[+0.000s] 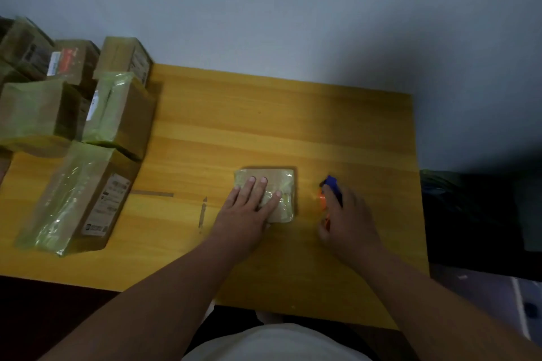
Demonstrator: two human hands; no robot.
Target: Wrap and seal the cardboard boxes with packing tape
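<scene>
A small flat cardboard box (281, 184), covered in shiny tape, lies near the middle of the yellow wooden table (264, 126). My left hand (249, 208) presses flat on its top with straight fingers. Just right of the box, my right hand (349, 219) grips a tape dispenser (330, 193) with a blue and orange body; most of the dispenser is hidden under the hand. A clear strip of tape appears to stretch from the dispenser toward the box, but blur keeps me from being sure.
Several taped cardboard boxes (114, 114) are stacked at the table's left end, with one long box (79, 199) lying nearest me. Two tape scraps (202, 212) stick to the tabletop left of my hand. A wall stands behind; a dark object (475, 214) sits to the right.
</scene>
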